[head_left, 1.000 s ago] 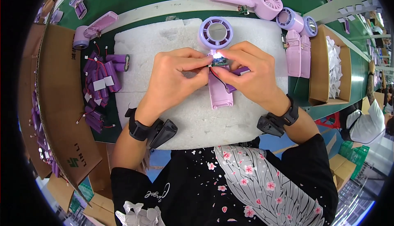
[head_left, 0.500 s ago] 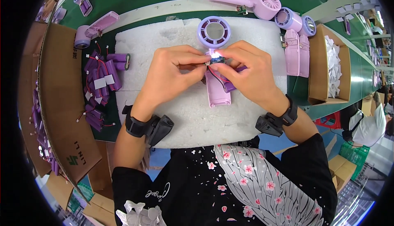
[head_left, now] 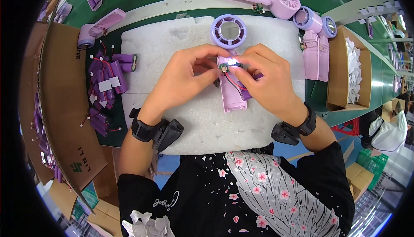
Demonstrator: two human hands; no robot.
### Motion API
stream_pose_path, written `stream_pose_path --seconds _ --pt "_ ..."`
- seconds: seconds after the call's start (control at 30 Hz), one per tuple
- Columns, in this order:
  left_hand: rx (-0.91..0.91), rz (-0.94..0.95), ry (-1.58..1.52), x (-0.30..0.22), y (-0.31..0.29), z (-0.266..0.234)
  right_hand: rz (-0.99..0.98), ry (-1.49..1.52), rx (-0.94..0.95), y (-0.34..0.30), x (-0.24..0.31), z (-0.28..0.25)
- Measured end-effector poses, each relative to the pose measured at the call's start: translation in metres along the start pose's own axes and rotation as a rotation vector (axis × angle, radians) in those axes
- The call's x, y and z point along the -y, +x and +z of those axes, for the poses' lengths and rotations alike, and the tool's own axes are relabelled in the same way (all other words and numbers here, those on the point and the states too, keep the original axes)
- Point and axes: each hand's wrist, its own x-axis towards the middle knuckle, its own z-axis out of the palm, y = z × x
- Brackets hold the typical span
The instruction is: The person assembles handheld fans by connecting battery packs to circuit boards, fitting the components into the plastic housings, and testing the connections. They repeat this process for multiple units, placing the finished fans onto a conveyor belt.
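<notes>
A handheld fan with a lilac round head lies before me, its pink handle shell open toward me. At the fan's neck sits a small green circuit board with a bright white light lit on it. My left hand is closed around the fan's neck, its thumb by the board's left edge. My right hand pinches the board's right side. Red and black wires run from the board to a purple battery, partly hidden under my right hand.
The fan rests on a white foam pad. Several purple batteries with wires lie at left beside a cardboard box. Pink fan parts and a box of white pieces are at right. Another pink fan lies at the back.
The fan and board have shifted slightly right. The board has turned so its green face and connector show, and my left fingers have moved up around the neck.
</notes>
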Motion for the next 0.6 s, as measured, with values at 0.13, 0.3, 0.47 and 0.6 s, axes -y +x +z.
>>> stream_pose_path --seconds 0.13,0.3,0.47,0.6 --pt "0.003 0.005 -0.025 0.0006 -0.0005 0.0006 -0.009 -0.035 0.002 0.0006 0.0022 -0.0004" --pt "0.009 0.009 -0.04 0.0038 0.0001 0.0009 0.001 -0.064 0.008 -0.0011 0.0036 -0.0017" --pt "-0.013 0.005 -0.063 0.0076 0.0012 0.0032 -0.001 -0.062 -0.001 -0.0022 0.0034 -0.0005" --pt "-0.065 -0.026 -0.087 0.0075 -0.001 0.0069 -0.057 -0.12 -0.009 -0.0025 0.0063 0.0012"
